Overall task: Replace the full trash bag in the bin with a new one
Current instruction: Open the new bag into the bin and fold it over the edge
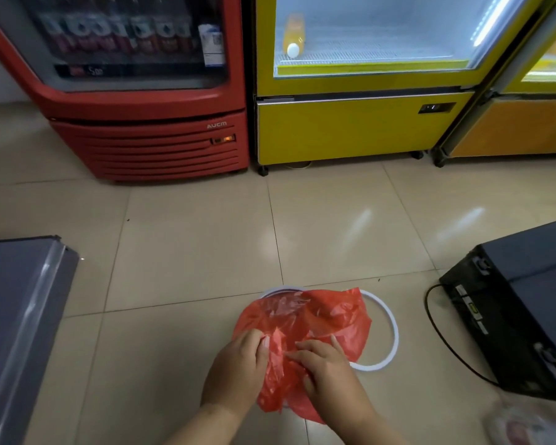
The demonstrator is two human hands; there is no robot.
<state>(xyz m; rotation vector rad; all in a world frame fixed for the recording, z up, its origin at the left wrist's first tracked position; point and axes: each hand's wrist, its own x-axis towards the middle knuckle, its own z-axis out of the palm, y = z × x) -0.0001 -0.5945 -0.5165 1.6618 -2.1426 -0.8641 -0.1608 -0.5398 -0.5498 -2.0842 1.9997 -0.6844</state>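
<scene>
A thin red plastic trash bag (pixel 328 319) is spread over the round bin, whose pale rim (pixel 281 289) shows only at the far edge. My left hand (pixel 238 367) pinches the bag's near left side. My right hand (pixel 325 367) grips the crumpled plastic just beside it. A white ring (pixel 394 335) lies flat on the floor to the right, partly under the bag. At the bottom right corner, a blurred clear bag (pixel 520 425) with something red inside rests on the floor.
A red drinks cooler (pixel 148 142) and yellow display fridges (pixel 350 126) stand along the far side. A grey cabinet (pixel 16 316) is at the left. A black box (pixel 520 303) with a cable (pixel 443 335) sits at the right. Beige tiled floor (pixel 190 252) lies between.
</scene>
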